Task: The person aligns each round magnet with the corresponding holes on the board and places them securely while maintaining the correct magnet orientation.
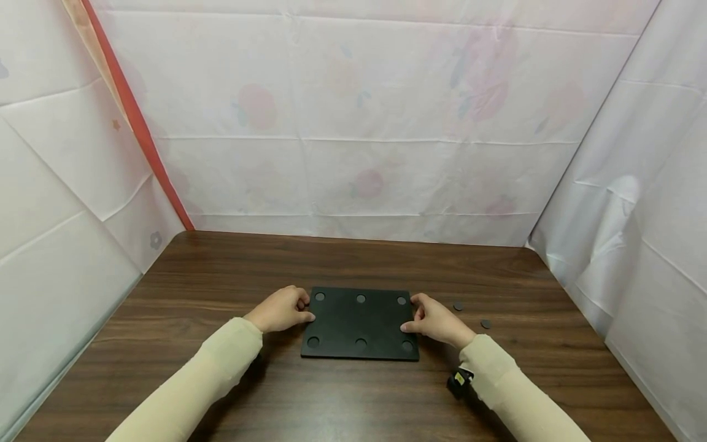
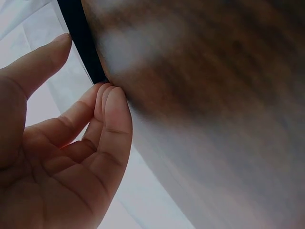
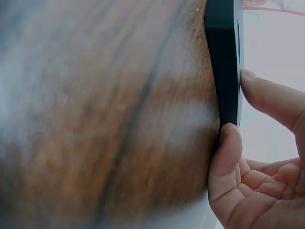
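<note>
The black board (image 1: 360, 322) lies over the bench (image 1: 353, 399) between two grips: the left grip (image 1: 284, 309) is at its nine o'clock edge, the right grip (image 1: 434, 320) at its three o'clock edge. Each one is pinching the board, thumb upon the upper face and curled fingers against the side. Two small dark discs (image 1: 458, 306) rest apart from the board, at about three o'clock of the right grip. Six round spots show on the board; whether they are hollow or filled is difficult to say. Both wrist views cut the board to a narrow strip, some fingertips are hidden, and I cannot tell if the board is slightly raised.
</note>
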A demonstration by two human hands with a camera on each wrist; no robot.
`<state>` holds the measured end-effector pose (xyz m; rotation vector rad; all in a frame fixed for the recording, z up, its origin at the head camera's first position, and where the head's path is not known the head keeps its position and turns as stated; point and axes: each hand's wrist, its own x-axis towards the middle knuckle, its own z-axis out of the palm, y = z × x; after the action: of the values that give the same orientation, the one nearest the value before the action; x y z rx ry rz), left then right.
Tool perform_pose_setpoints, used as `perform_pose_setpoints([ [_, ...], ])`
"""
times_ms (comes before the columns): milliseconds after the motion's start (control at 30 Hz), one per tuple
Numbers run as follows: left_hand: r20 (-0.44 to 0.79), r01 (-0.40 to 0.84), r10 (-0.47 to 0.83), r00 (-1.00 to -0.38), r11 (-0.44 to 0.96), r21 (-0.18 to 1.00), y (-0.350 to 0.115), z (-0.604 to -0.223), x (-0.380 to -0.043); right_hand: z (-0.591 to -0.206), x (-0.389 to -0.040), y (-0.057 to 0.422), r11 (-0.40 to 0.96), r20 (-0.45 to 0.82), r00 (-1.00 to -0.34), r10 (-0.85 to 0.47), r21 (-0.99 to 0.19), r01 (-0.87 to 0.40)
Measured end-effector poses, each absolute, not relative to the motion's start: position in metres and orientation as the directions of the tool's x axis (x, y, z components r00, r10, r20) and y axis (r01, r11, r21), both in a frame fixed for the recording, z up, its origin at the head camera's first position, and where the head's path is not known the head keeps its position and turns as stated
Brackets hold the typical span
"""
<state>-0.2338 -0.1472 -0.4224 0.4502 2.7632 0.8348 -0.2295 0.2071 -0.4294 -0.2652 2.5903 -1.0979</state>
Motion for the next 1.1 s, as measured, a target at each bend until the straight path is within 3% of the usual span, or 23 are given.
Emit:
perform_pose_setpoints([
  [467, -0.121, 0.226, 0.353, -0.928, 0.79, 0.57, -0.147, -0.423, -0.233, -0.426, -0.229, 0.215, 0.68, -0.198, -0.93, -0.311, -0.729, -0.073],
  [633, -0.118, 0.224, 0.347, -0.93, 0.793, 0.567, -0.147, -0.424, -0.234, -0.417, -0.227, 0.223, 0.676, -0.114, -0.943, -0.314, -0.724, -0.137],
  [833, -0.124, 0.222, 0.348, -0.929, 0.795, 0.564, -0.147, -0.423, -0.234, -0.405, -0.224, 0.238, 0.743, 0.042, -0.972, -0.232, -0.637, -0.205],
  [1100, -0.134, 0.228, 0.357, -0.925, 0.8, 0.555, -0.146, -0.42, -0.231, -0.402, -0.225, 0.267, 0.795, 0.138, -0.979, -0.148, -0.573, -0.201],
])
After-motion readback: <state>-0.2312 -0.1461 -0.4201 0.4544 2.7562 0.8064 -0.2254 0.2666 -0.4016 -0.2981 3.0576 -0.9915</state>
